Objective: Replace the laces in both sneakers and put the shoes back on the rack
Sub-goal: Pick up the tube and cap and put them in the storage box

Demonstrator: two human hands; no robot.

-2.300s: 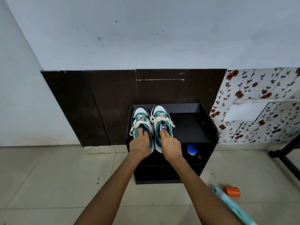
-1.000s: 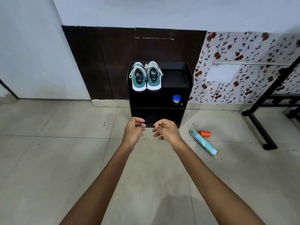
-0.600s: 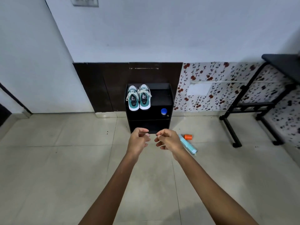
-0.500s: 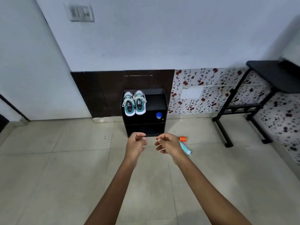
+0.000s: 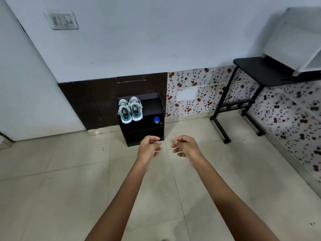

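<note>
Holds nothing in either loosely curled grip, left hand (image 5: 149, 147) and right hand (image 5: 185, 146) apart above the floor (image 5: 69, 180), well short of the laced sneakers (image 5: 130, 110) sitting heels-near on the rack (image 5: 152, 105) ahead (left hand slightly nearer).

— What can't be made out here?
— Your left hand (image 5: 149, 149) covers the rack's (image 5: 153, 105) bottom front corner. The wall switch plate (image 5: 61, 20) is blurred. The blue-capped thing (image 5: 156, 119) on its shelf is too small to name.
— And to your right?
— The white cabinet (image 5: 293, 40) on the table (image 5: 257, 72) is cut off at the edge.
</note>
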